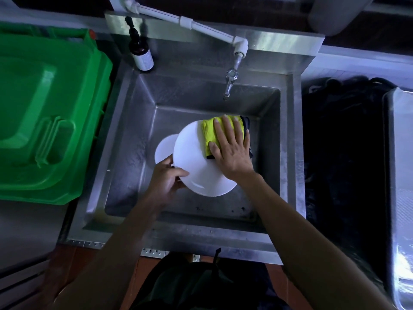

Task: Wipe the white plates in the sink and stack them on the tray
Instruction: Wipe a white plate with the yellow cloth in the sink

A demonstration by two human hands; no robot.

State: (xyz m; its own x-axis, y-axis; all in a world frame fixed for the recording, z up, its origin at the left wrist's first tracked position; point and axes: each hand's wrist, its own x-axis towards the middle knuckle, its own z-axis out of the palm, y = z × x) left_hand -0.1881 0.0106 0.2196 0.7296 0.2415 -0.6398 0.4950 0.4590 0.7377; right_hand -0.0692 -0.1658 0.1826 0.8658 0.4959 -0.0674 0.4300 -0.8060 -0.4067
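A white plate (196,162) is held above the steel sink (290,153). My left hand (166,180) grips its lower left rim, thumb on top. My right hand (230,151) lies flat with straight fingers on a yellow-green cloth (207,133), pressing it onto the plate's upper right part. A dark layer of the cloth shows under its right edge. Another white plate (163,148) lies in the basin behind and to the left, mostly hidden. The steel tray (400,175) sits at the far right edge of the view.
A tap (230,83) on a white pipe hangs over the basin's back. A dark bottle (140,52) stands on the sink's back left corner. A green bin lid (44,121) lies left of the sink. A black bag (344,153) fills the gap between sink and tray.
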